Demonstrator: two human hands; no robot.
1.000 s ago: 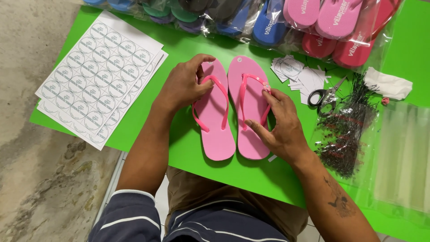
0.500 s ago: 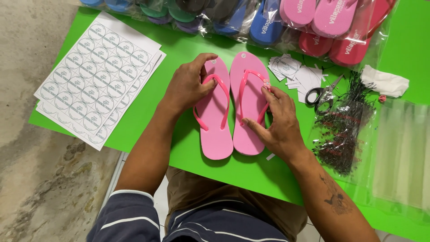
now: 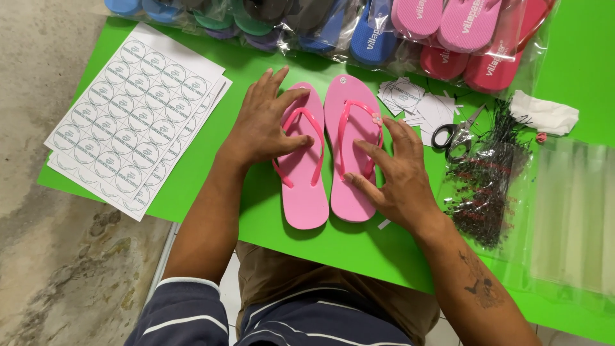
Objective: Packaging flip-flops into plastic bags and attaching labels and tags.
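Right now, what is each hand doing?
Left hand: open, flat on the left pink flip-flop.
Right hand: open, fingers spread on the right pink flip-flop.

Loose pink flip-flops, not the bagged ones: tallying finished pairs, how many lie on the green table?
2: left flip-flop under the left hand, right flip-flop beside it under the right hand.

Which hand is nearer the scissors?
Right. The right hand rests on the right flip-flop, just beside the scissors; the left hand lies on the left flip-flop, farther away.
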